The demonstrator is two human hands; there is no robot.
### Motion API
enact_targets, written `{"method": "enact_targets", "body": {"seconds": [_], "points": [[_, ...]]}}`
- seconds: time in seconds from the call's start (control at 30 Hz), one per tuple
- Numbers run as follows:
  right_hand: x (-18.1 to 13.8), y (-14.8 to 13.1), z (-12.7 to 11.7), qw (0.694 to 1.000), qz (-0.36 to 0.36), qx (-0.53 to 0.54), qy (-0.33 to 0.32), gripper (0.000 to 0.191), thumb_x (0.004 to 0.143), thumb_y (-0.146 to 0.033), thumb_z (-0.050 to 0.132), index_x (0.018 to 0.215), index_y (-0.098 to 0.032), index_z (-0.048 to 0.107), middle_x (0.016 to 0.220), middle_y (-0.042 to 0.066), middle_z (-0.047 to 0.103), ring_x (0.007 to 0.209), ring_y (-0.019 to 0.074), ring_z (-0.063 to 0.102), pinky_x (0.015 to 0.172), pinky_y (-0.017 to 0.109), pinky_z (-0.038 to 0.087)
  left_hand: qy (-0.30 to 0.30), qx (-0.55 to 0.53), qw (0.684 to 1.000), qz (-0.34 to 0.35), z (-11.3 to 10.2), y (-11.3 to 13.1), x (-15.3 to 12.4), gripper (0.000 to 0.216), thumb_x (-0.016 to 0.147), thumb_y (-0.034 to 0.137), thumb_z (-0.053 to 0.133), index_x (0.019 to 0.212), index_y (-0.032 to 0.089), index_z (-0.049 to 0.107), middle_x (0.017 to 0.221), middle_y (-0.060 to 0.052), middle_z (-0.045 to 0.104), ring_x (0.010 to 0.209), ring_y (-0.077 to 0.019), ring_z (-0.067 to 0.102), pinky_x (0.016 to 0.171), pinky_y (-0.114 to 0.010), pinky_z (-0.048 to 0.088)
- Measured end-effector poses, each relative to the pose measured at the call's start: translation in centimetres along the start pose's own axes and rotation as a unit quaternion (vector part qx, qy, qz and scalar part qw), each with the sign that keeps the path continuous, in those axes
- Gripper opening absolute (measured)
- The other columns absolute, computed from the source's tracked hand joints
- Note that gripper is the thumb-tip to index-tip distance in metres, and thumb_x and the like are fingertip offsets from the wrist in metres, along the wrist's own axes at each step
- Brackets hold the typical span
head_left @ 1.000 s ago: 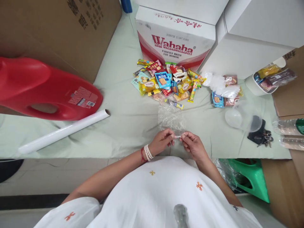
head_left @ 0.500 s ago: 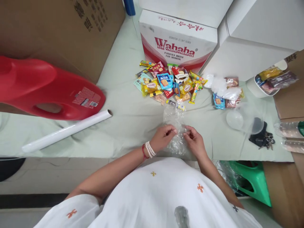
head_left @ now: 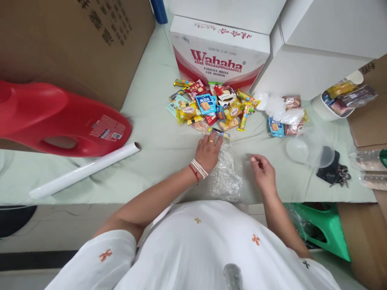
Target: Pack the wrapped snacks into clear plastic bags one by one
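Observation:
My left hand reaches forward, palm down, with fingers stretched out. Its fingertips are at a small dark and yellow snack packet at the near edge of a heap of wrapped snacks; whether they grip it I cannot tell. A crumpled clear plastic bag lies flat on the table between my two hands, partly beneath the left one. To the right of the bag, my right hand is held with its fingers curled in and the thumb near the index finger. Nothing shows in it.
A white and red water carton stands behind the heap. At left are a red jug and a white tube. At right are cotton-like white pieces, a clear lid, keys and a white tub.
Both hands have let go of the plastic bag, which now lies on the table. The left hand has moved forward to the snack packet; the right hand has drawn away rightward.

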State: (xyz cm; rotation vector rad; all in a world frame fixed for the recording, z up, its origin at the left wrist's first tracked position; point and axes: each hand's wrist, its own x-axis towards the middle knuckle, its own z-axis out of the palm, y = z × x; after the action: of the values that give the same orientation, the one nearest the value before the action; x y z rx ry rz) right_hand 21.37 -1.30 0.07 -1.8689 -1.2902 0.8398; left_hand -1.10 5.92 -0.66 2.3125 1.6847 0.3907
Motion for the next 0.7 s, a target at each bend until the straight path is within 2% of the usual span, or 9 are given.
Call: {"method": "enact_targets", "body": {"seconds": [0.07, 0.17, 0.23, 0.3, 0.4, 0.53, 0.6, 0.7], "points": [[2.2, -0.7, 0.5, 0.999, -0.047, -0.004, 0.015, 0.051, 0.088, -0.059, 0.065, 0.119, -0.019, 0.070, 0.108, 0.011, 0.068, 0.085, 0.0212, 0.058, 0.072, 0.034, 0.049, 0.022, -0.015, 0.999, 0.037, 0.8, 0.2, -0.2, 0.043, 0.097, 0.011, 0.041, 0.131, 0.022, 0.064, 0.149, -0.018, 0.053, 0.129, -0.0351, 0.051, 0.101, -0.053, 0.042], [5.1, -1.3, 2.7, 0.995, -0.099, 0.002, -0.003, 0.063, 0.078, -0.057, 0.076, 0.127, -0.020, 0.065, 0.113, 0.011, 0.065, 0.091, 0.0222, 0.058, 0.073, 0.033, 0.050, 0.013, -0.044, 0.994, 0.096, 1.8, 0.0, -0.3, 0.038, 0.097, 0.011, 0.044, 0.122, 0.026, 0.069, 0.147, -0.015, 0.057, 0.137, -0.0332, 0.046, 0.108, -0.055, 0.036], [6.4, -1.3, 4.2, 0.995, -0.090, 0.036, -0.007, 0.054, 0.079, -0.053, 0.075, 0.120, -0.019, 0.067, 0.103, 0.007, 0.067, 0.085, 0.0200, 0.058, 0.074, 0.032, 0.049, 0.000, -0.053, 0.992, 0.114, 2.2, -0.4, -0.3, 0.040, 0.096, 0.010, 0.046, 0.126, 0.025, 0.067, 0.148, -0.014, 0.058, 0.142, -0.0313, 0.043, 0.111, -0.056, 0.031], [7.1, -1.0, 5.1, 0.994, -0.051, 0.097, 0.008, 0.038, 0.084, -0.050, 0.068, 0.104, -0.018, 0.070, 0.085, 0.002, 0.065, 0.073, 0.0164, 0.055, 0.072, 0.030, 0.047, -0.016, -0.050, 0.994, 0.097, 2.4, -0.8, -0.4, 0.043, 0.094, 0.010, 0.048, 0.133, 0.023, 0.064, 0.149, -0.015, 0.058, 0.142, -0.0307, 0.045, 0.114, -0.057, 0.028], [7.1, -0.5, 5.1, 0.983, 0.013, 0.177, 0.039, 0.032, 0.084, -0.049, 0.066, 0.092, -0.018, 0.068, 0.067, -0.004, 0.055, 0.059, 0.0129, 0.046, 0.060, 0.027, 0.041, -0.018, -0.046, 0.998, 0.041, 2.7, -1.4, -0.6, 0.046, 0.094, 0.014, 0.049, 0.139, 0.018, 0.058, 0.149, -0.017, 0.057, 0.140, -0.0306, 0.047, 0.116, -0.057, 0.025], [5.8, 0.0, 4.2, 0.976, 0.050, 0.209, 0.037, 0.034, 0.082, -0.048, 0.068, 0.099, -0.019, 0.070, 0.062, -0.006, 0.050, 0.052, 0.0119, 0.038, 0.051, 0.026, 0.034, 0.013, -0.064, 0.998, 0.005, 2.6, -1.5, -0.8, 0.047, 0.093, 0.018, 0.051, 0.139, 0.014, 0.058, 0.152, -0.018, 0.052, 0.141, -0.0327, 0.044, 0.115, -0.054, 0.029], [5.0, -0.1, 3.8, 0.982, 0.013, 0.180, 0.049, 0.035, 0.085, -0.047, 0.065, 0.105, -0.020, 0.073, 0.069, -0.003, 0.056, 0.058, 0.0139, 0.045, 0.057, 0.027, 0.040, 0.042, -0.082, 0.996, -0.016, 2.2, -1.1, -1.0, 0.044, 0.090, 0.019, 0.054, 0.134, 0.015, 0.062, 0.148, -0.019, 0.055, 0.136, -0.0354, 0.045, 0.111, -0.054, 0.034], [3.8, -0.6, 3.5, 0.988, -0.084, 0.105, 0.070, 0.032, 0.091, -0.043, 0.061, 0.112, -0.024, 0.077, 0.081, 0.002, 0.061, 0.072, 0.0175, 0.055, 0.073, 0.033, 0.048, 0.039, -0.191, 0.980, 0.027, 1.2, 0.1, -1.1, 0.029, 0.089, 0.018, 0.055, 0.112, 0.018, 0.072, 0.117, -0.016, 0.067, 0.113, -0.0309, 0.056, 0.100, -0.049, 0.043]]}}
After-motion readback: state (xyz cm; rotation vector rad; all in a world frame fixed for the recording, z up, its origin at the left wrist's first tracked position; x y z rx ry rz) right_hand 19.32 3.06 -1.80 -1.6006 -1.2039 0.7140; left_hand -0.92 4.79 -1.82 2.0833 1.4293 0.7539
